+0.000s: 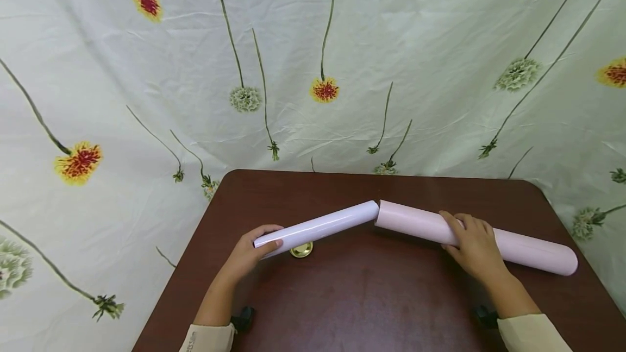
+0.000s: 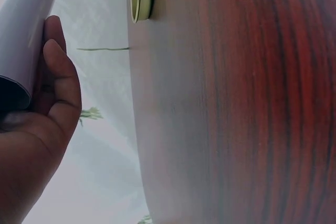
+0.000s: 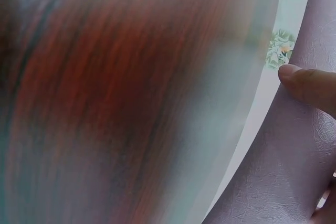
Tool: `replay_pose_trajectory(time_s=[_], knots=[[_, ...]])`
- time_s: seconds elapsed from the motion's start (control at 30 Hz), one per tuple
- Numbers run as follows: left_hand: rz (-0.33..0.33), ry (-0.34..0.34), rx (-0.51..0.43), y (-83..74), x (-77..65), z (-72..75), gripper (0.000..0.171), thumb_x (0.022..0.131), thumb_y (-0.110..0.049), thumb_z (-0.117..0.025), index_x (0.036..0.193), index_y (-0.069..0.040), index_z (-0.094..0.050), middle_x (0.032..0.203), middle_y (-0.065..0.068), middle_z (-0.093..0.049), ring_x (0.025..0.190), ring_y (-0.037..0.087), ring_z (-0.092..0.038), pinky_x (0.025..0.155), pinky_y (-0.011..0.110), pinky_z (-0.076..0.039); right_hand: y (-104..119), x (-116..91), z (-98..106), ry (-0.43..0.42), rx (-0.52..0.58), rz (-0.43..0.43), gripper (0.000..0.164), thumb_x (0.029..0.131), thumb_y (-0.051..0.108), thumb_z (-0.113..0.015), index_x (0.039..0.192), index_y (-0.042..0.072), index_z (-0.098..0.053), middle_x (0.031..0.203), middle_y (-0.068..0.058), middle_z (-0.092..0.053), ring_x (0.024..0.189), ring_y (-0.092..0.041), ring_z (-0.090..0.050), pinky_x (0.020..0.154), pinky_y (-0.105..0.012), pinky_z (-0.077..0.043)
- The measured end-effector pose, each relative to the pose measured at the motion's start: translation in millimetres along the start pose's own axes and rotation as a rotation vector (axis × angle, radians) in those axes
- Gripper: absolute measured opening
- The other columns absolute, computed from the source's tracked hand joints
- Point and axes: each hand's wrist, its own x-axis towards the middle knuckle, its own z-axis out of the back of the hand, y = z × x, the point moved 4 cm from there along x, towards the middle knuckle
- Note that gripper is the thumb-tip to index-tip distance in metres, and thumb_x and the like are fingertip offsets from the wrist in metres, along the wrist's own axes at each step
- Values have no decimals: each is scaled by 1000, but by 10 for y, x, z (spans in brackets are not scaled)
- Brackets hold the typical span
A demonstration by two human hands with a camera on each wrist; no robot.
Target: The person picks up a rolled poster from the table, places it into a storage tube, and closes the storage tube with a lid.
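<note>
My left hand (image 1: 244,257) grips a slim, glossy white tube (image 1: 318,226) near its left end, thumb on the near side. In the left wrist view the tube's open, hollow end (image 2: 14,90) shows beside the palm. My right hand (image 1: 476,249) lies over the middle of a thicker pale pink tube (image 1: 415,222), fingers and thumb around it. Its textured surface fills the right side of the right wrist view. The two tubes meet end to end at the middle, forming a shallow peak. A round gold lid-like piece (image 1: 301,251) sits on the table, partly hidden under the white tube.
The dark reddish-brown table (image 1: 362,297) has rounded far corners. Behind and beside it hangs a pale cloth (image 1: 420,42) printed with flowers and dandelions. Dark straps (image 1: 243,319) sit at both wrists, by the cream sleeves (image 1: 210,337).
</note>
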Motion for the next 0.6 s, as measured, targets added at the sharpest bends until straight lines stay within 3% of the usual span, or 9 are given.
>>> replay_pose_trajectory(time_s=[0.6], knots=[[20, 52, -17, -12, 6, -53, 35, 90, -30, -73, 123, -18, -70, 126, 11, -67, 102, 22, -59, 84, 35, -48, -18, -4, -8, -23, 21, 11, 87, 68, 10, -90, 144, 17, -48, 124, -19, -57, 116, -43, -51, 102, -63, -31]])
